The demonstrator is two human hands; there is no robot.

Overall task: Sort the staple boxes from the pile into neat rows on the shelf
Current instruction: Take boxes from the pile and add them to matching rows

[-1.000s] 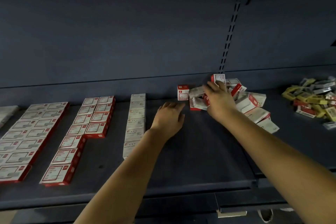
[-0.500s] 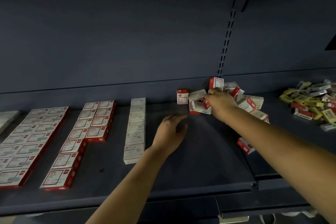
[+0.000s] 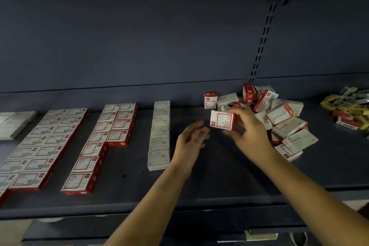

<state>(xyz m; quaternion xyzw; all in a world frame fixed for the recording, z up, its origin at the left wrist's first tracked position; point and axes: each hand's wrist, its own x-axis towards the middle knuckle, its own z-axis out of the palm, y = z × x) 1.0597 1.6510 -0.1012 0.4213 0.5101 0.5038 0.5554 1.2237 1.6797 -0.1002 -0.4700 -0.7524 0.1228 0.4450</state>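
I am pinching one red-and-white staple box (image 3: 222,119) in my right hand (image 3: 249,132), lifted just left of the pile (image 3: 279,118). My left hand (image 3: 191,140) is spreading open beside it. Several rows (image 3: 117,124) are lying finished to my left on the shelf (image 3: 219,181); many boxes are waiting.

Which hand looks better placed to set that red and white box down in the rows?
Left, probably. The left hand is open, empty and nearer the rows; the right hand only holds the box by the pile.
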